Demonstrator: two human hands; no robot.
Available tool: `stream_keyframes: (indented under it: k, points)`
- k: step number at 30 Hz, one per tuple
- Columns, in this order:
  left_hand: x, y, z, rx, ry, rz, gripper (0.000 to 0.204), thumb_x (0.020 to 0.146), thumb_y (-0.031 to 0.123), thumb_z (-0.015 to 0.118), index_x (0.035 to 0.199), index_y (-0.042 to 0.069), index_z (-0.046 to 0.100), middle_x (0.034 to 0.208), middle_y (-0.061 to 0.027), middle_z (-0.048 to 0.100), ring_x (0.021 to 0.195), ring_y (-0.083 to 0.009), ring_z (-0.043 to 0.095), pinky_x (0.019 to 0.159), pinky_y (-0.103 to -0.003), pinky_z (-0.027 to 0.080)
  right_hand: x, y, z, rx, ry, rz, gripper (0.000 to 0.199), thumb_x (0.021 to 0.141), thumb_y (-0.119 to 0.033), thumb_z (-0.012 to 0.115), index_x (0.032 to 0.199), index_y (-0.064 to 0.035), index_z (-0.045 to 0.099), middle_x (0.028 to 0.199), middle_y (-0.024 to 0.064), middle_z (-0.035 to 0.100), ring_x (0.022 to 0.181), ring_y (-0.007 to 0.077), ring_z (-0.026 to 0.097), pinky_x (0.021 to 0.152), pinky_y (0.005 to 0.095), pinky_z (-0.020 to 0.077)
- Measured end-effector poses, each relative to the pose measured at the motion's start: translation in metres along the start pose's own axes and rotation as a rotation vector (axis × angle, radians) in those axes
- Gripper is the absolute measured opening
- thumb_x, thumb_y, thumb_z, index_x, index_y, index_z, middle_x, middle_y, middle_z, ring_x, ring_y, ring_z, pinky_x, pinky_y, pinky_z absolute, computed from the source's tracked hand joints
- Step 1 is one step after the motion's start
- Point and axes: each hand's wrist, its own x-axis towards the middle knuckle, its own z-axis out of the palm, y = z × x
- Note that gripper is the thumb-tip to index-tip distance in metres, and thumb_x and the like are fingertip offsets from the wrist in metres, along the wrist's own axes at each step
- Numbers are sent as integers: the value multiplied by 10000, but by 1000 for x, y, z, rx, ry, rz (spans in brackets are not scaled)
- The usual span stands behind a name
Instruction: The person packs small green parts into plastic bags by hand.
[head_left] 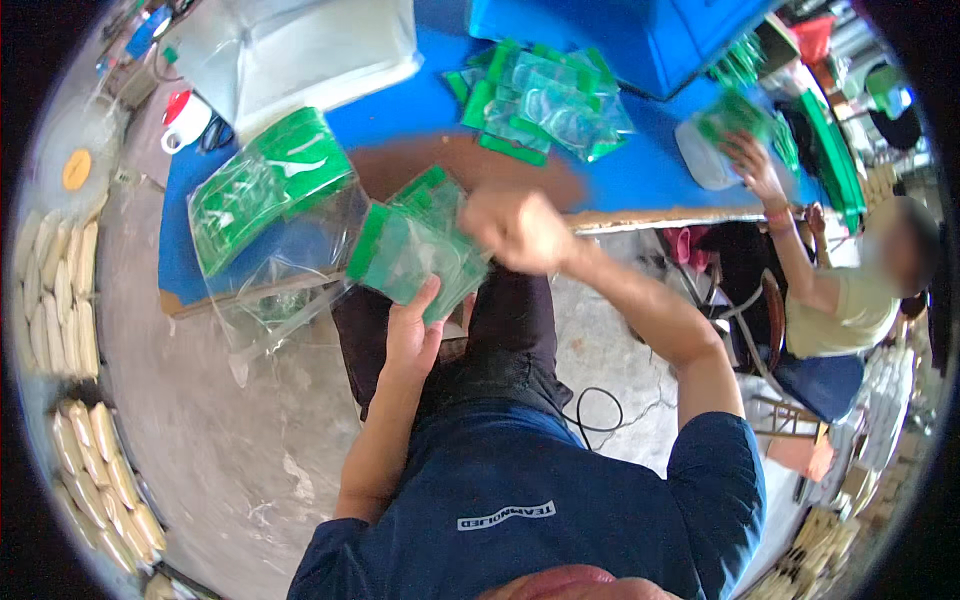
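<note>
My left hand (410, 335) grips a small stack of flat green-and-clear plastic packets (405, 258), fanned out over my lap at the table's near edge. My right hand (518, 230) is at the right side of this stack, its fingers smeared by motion. Whether it pinches a packet cannot be made out. To the left, a large clear plastic bag (275, 180) with green packets inside lies on the blue table (385, 125) and hangs over its edge. Beyond my right hand, a loose pile of similar packets (555, 100) rests on the tabletop.
A silvery-white open container (300, 55) stands at the far left, a blue bin (620, 40) at the far right. A red-and-white cup (186, 120) is at left. On the right, another person (840, 300) sits, one hand at green packets above a whitish tub (705, 155).
</note>
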Motion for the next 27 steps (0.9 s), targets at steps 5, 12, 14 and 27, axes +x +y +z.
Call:
stream_keyframes:
  k: [5,12,14,27]
  points:
    - [3,9,-18,165,35,-33,516,894,81,711,1362,49,494,1292,-64,601,1222,-230,569,1066,-402,449,28,71,-11,-652,-9,750,560,958,-523,524,1215,-31,599,1297,262,548,1197,495,507,961,614,430]
    - [-1,24,-5,195,-91,8,533,851,73,750,1318,-8,509,1273,-97,608,1167,-220,600,1018,-379,476,-43,-4,3,-256,-36,105,291,952,-227,576,1189,-60,604,1334,181,549,1303,471,433,1085,603,323]
    - [-1,20,-7,196,-67,5,533,848,74,754,1316,-8,513,1265,-94,614,1166,-223,600,1013,-376,476,-41,-3,6,-48,-110,57,256,955,-182,568,1172,-51,609,1317,176,575,1306,452,448,1091,569,341]
    - [-7,10,-9,-26,-61,-66,519,899,60,686,1374,10,483,1336,-94,578,1205,-245,579,1046,-408,447,1,54,11,-168,-22,42,555,974,-511,519,1200,-11,602,1289,278,567,1265,451,499,1079,546,375]
